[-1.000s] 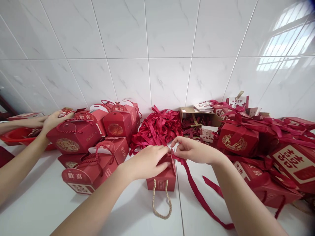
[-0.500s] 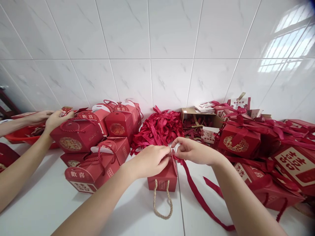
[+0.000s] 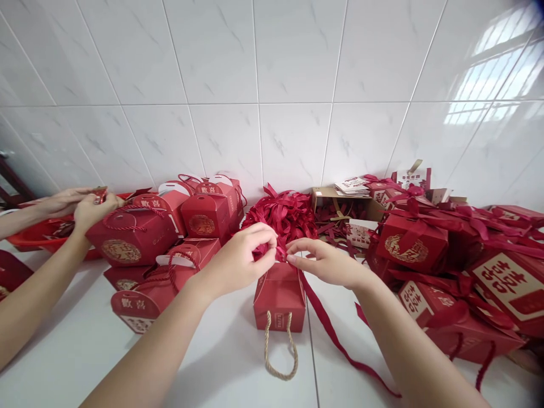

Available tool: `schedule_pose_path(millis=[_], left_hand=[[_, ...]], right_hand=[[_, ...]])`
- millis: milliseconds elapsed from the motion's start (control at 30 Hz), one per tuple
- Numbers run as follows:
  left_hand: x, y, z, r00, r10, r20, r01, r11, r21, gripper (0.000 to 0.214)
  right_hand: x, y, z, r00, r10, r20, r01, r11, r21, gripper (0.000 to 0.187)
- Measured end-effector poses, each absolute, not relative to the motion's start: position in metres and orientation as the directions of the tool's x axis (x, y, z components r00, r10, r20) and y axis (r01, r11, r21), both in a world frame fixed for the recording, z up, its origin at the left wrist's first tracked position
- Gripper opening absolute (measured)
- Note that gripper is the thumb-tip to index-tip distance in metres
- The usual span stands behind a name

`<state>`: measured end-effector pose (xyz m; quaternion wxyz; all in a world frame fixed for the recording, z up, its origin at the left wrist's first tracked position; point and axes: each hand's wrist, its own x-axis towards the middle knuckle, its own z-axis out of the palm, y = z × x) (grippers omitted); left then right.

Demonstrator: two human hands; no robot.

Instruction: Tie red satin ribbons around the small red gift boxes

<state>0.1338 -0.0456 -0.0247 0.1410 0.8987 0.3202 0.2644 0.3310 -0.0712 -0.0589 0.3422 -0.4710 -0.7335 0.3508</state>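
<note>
A small red gift box [image 3: 279, 300] with a beige rope handle [image 3: 279, 354] lies on the white surface in front of me. My left hand [image 3: 240, 262] and my right hand [image 3: 323, 262] meet just above its top, both pinching a red ribbon [image 3: 329, 328]. The ribbon's long end trails down to the right across the surface. Both hands are closed on the ribbon, fingertips almost touching.
A heap of loose red ribbons [image 3: 284, 214] lies behind the box against the tiled wall. Red gift boxes [image 3: 140, 235] are stacked at left, ribboned ones [image 3: 414, 243] at right. Another person's hands [image 3: 87, 207] hold something small at far left. A cardboard carton [image 3: 335, 199] stands at the back.
Both my hands have risen and shifted slightly left above the box, pulling the ribbon up with them. The other person's hands have drawn closer together at far left.
</note>
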Motion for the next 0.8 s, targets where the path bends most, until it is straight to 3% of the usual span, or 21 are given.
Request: schedule_pose_path(millis=[133,333,433,633,733,800], left_hand=[[0.124,-0.05,-0.021,0.591,0.721,0.361,0.603,-0.693,0.395,0.015],[0.112,-0.051,-0.028,0.536,0.841,-0.071,0.822,-0.501,0.27,0.037],[0.113,-0.051,-0.029,0.541,0.828,-0.147,0.828,-0.494,0.264,0.032],[0.117,-0.048,-0.025,0.614,0.775,-0.149,0.747,-0.51,0.427,0.03],[0.119,-0.044,-0.026,0.634,0.759,-0.147,0.696,-0.476,0.538,0.03],[0.12,-0.041,-0.028,0.511,0.859,-0.025,0.66,-0.374,0.652,0.028]], right_hand=[[0.328,-0.074,-0.055,-0.322,0.926,0.197,0.255,0.285,-0.924,0.026],[0.33,-0.098,-0.03,-0.186,0.912,0.365,0.122,0.39,-0.913,0.019],[0.334,-0.114,-0.019,-0.115,0.888,0.446,0.093,0.456,-0.885,0.016],[0.341,-0.128,-0.009,0.031,0.87,0.491,-0.053,0.492,-0.869,0.009],[0.332,-0.119,-0.015,0.049,0.916,0.398,-0.273,0.395,-0.877,0.009],[0.32,-0.109,-0.023,0.059,0.954,0.292,-0.399,0.291,-0.87,0.01]])
